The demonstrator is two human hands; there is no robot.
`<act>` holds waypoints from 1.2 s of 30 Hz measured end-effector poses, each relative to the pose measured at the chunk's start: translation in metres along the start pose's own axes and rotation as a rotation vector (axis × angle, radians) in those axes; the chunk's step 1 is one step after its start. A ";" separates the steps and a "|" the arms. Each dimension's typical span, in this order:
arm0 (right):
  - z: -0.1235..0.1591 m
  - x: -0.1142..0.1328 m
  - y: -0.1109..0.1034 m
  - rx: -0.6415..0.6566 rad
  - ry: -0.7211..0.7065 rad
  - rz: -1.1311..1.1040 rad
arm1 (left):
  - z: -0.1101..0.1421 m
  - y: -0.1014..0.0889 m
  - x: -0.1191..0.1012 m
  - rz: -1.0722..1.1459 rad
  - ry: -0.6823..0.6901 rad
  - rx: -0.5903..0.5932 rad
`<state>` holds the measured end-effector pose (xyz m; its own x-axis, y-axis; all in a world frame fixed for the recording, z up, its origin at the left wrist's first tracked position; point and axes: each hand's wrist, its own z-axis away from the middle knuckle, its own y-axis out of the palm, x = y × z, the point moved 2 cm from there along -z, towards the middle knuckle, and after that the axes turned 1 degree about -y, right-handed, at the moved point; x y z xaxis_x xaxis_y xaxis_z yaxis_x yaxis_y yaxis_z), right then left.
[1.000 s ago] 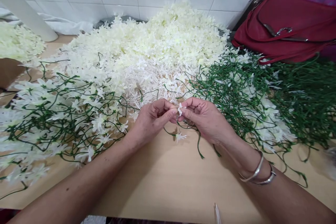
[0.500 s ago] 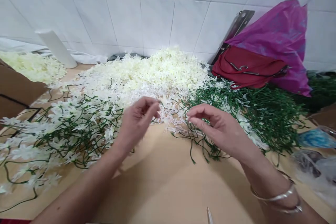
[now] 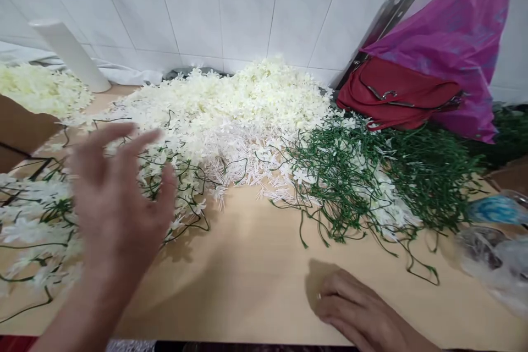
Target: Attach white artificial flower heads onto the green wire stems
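White flowers [image 3: 268, 93]: lay heaped at the back of the table [image 3: 247, 264], near the tiled wall [image 3: 247, 16], and spread forward on the left among dark green stems. Held left hand [image 3: 119, 192] raised, blurred, in front of the stemmed flowers [image 3: 37, 236], open with fingers apart and curved, with nothing seen in its grasp. Held right hand [image 3: 358, 308] low at the near edge, curled inward, with a tiny pale spot at the fingertips; could not tell whether it gripped anything. Saw thin white pieces [image 3: 235, 157] strewn in front of the heap, and tangled green stems [image 3: 342, 176] to the right, over and beside more white blooms. Noticed a red bag [image 3: 396, 93] behind the stems, in front of a purple plastic bag [image 3: 457, 38]. Found a white cylinder [image 3: 72, 55] leaning at back left, and brown cardboard [image 3: 25, 135] at the left edge.
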<state>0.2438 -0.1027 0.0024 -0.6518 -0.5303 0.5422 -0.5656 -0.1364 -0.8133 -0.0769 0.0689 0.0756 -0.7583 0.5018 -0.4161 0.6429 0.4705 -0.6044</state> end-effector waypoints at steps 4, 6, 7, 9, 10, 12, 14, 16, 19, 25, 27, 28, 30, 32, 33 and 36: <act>-0.021 -0.023 0.010 -0.134 -0.081 0.107 | 0.019 0.054 -0.047 -0.004 0.302 0.273; -0.041 -0.035 0.011 -0.207 -0.053 0.185 | 0.034 0.078 -0.058 0.027 0.380 0.428; -0.052 -0.042 0.011 -0.233 -0.034 0.231 | 0.042 0.089 -0.061 0.035 0.406 0.486; -0.076 -0.054 0.011 -0.224 0.006 0.323 | 0.054 0.106 -0.063 0.024 0.474 0.579; -0.086 -0.060 0.012 -0.215 0.026 0.354 | 0.059 0.114 -0.064 0.018 0.514 0.611; -0.106 -0.070 0.012 -0.194 0.078 0.359 | 0.061 0.128 -0.061 0.023 0.536 0.647; -0.120 -0.076 0.010 -0.217 0.126 0.339 | 0.056 0.139 -0.056 0.030 0.497 0.656; -0.131 -0.078 0.005 -0.256 0.185 0.295 | 0.048 0.147 -0.051 0.033 0.444 0.639; -0.142 -0.078 -0.010 -0.271 0.293 0.177 | 0.039 0.153 -0.046 0.038 0.375 0.599; -0.177 -0.090 -0.045 -0.371 0.404 -0.030 | 0.035 0.148 -0.045 0.158 0.321 0.556; -0.192 -0.095 -0.048 -0.508 0.388 0.008 | 0.034 0.145 -0.046 0.199 0.295 0.534; -0.199 -0.098 -0.047 -0.547 0.368 0.038 | 0.033 0.144 -0.046 0.215 0.279 0.522; -0.211 -0.103 -0.038 -0.555 0.344 0.055 | 0.032 0.143 -0.046 0.241 0.239 0.500; -0.217 -0.107 -0.028 -0.556 0.328 0.064 | 0.030 0.143 -0.045 0.279 0.195 0.472; -0.218 -0.108 -0.023 -0.558 0.322 0.070 | 0.029 0.142 -0.045 0.307 0.177 0.454; -0.218 -0.110 -0.016 -0.579 0.307 0.080 | 0.025 0.142 -0.042 0.422 0.129 0.393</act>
<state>0.2143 0.1397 0.0015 -0.7689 -0.2459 0.5902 -0.6342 0.4106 -0.6551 0.0434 0.0964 -0.0095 -0.4111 0.6825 -0.6042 0.7792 -0.0809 -0.6216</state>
